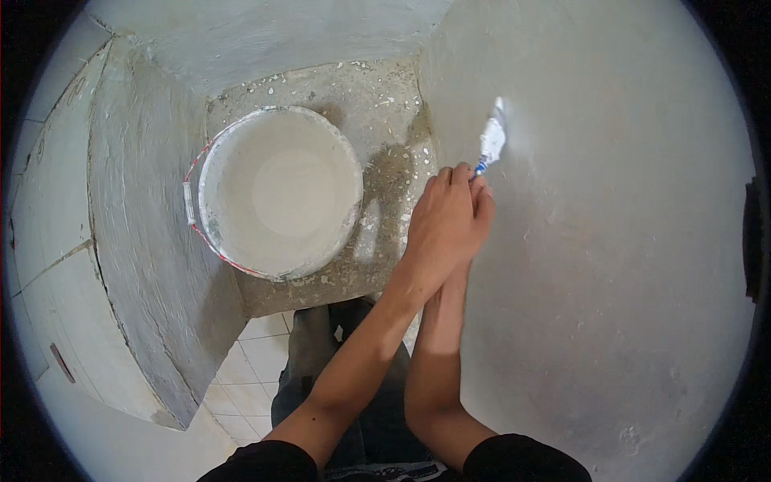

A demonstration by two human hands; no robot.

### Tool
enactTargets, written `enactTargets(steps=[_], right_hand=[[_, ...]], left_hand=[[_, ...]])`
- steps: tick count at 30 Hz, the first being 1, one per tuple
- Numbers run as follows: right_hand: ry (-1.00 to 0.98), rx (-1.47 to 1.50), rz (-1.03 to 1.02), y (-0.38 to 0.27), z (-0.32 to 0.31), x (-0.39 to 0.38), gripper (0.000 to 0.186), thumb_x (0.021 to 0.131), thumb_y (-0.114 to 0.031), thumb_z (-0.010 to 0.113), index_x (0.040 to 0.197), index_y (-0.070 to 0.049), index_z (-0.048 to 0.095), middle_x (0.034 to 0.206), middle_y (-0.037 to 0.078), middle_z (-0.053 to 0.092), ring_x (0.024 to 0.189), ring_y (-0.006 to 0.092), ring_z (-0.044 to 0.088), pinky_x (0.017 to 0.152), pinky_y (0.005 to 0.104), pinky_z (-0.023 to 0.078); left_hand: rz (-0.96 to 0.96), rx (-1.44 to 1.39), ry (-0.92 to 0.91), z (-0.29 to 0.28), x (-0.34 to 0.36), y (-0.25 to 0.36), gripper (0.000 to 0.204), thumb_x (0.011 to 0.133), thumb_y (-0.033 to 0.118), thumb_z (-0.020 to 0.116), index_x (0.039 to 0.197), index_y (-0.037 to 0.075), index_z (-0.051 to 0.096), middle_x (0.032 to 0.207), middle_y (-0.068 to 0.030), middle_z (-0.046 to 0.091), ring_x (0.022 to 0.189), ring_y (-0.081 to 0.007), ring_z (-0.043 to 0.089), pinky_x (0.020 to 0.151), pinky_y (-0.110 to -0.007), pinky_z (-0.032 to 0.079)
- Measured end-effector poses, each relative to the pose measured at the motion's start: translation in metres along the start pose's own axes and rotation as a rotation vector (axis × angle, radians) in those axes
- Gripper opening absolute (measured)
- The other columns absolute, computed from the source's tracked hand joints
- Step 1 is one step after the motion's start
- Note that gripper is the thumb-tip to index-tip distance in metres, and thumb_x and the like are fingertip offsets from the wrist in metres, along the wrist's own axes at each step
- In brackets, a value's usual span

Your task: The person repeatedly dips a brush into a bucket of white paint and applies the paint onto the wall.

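Note:
My left hand [450, 210] is closed round the handle end of a small tool [493, 138] beside the grey wall on the right. A bit of blue handle shows above the fingers, and the tool's narrow head is thickly coated in white. Whether that head is a blade or bristles I cannot make out. My right forearm [442, 321] rises under my left wrist. The right hand is mostly hidden behind the left one, so its fingers and grip do not show clearly.
A large white bucket [350, 153] with pale grey liquid stands left of my hands on a spattered ledge [377, 84]. Its wire handle [189, 202] hangs to the left. Plastered walls [594, 241] rise at right, back and left [152, 193]. White floor tiles [257, 373] lie below.

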State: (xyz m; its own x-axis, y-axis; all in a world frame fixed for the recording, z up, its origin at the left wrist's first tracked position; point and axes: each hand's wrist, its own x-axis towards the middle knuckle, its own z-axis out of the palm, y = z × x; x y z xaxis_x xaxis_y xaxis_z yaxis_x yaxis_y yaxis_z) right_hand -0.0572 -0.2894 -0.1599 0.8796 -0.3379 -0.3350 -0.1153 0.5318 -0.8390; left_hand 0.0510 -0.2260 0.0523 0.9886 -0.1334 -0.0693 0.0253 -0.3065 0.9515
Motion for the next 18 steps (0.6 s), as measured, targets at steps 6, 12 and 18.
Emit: enactTargets(steps=[6,12,18], right_hand=[[-0.027,0.009,0.018,0.010,0.001,-0.002,0.023,0.097,-0.017,0.040,0.094,0.002,0.054,0.089,0.011,0.057,0.080,0.0173,0.055,0.070,0.0306,0.045],[-0.044,0.008,0.040,0.022,-0.008,-0.008,0.023,0.097,-0.016,0.040,0.095,0.002,0.054,0.090,0.011,0.057,0.081,0.0178,0.055,0.070,0.0310,0.045],[-0.051,0.015,0.068,0.035,-0.018,-0.011,0.023,0.097,-0.016,0.040,0.095,0.002,0.053,0.090,0.011,0.057,0.082,0.0182,0.055,0.071,0.0314,0.045]], left_hand=[[-0.098,-0.096,0.046,0.010,0.000,-0.048,0.034,0.086,0.021,0.049,0.101,-0.007,0.058,0.100,-0.0282,0.059,0.093,-0.0430,0.058,0.084,-0.048,0.046],[-0.414,0.329,-0.231,0.025,0.022,-0.110,0.037,0.086,0.024,0.046,0.098,-0.008,0.062,0.097,-0.0293,0.061,0.092,-0.0436,0.059,0.084,-0.048,0.047],[-0.268,0.202,-0.102,0.030,0.004,-0.078,0.033,0.086,0.022,0.048,0.100,-0.006,0.060,0.098,-0.0275,0.061,0.093,-0.0422,0.058,0.082,-0.048,0.047]])
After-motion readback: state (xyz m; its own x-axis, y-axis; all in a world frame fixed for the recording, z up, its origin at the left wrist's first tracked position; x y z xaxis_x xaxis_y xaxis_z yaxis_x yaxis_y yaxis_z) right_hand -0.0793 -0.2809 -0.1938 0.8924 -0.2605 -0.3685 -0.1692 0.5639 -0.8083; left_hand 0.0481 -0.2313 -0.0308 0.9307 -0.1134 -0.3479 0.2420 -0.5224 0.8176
